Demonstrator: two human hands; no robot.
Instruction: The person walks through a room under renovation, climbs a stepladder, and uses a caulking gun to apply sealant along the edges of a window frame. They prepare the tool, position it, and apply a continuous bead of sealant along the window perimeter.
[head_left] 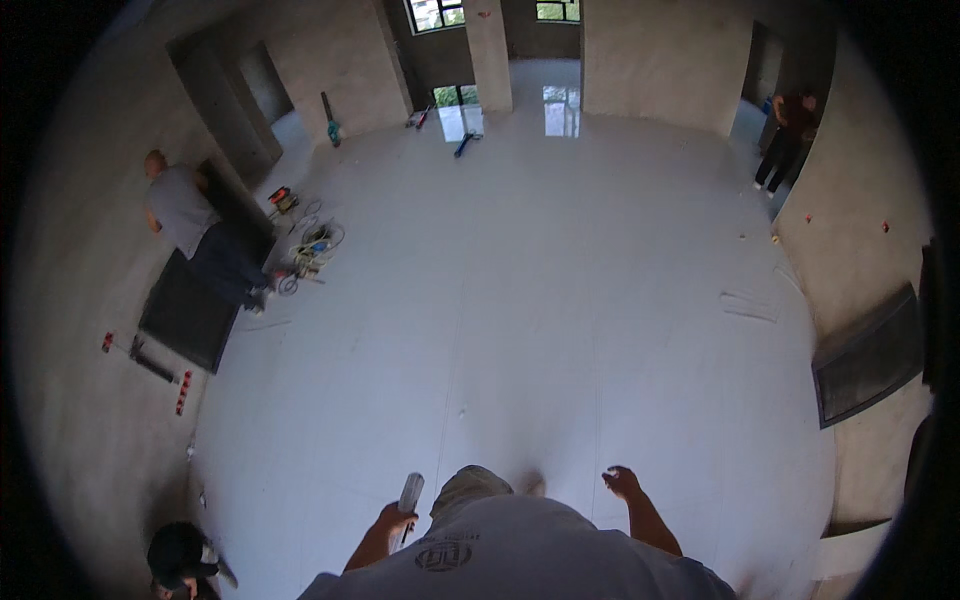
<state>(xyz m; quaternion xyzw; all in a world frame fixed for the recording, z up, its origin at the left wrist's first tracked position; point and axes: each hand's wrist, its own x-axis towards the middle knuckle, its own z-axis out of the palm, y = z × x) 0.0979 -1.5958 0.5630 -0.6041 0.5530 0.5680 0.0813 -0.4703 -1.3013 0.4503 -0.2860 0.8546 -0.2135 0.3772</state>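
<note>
My left hand [393,520] is closed around a pale, slim, see-through object [411,490] that points up and away from me; its exact kind is unclear. Held out to the right above the floor, my right hand [622,483] has its fingers drawn together. A tiny whitish bit [611,476] shows at its fingertips, too small to name. Between the hands lie my grey shirt [530,550] and a piece of khaki cloth [472,486].
Glossy pale floor [540,300] spreads ahead. One person [185,210] stands by dark panels [190,315] at left, another [788,140] in the far-right doorway, and a third [180,555] is low at near left. Cables and tools [315,245] lie at left. A dark panel [870,355] leans at right.
</note>
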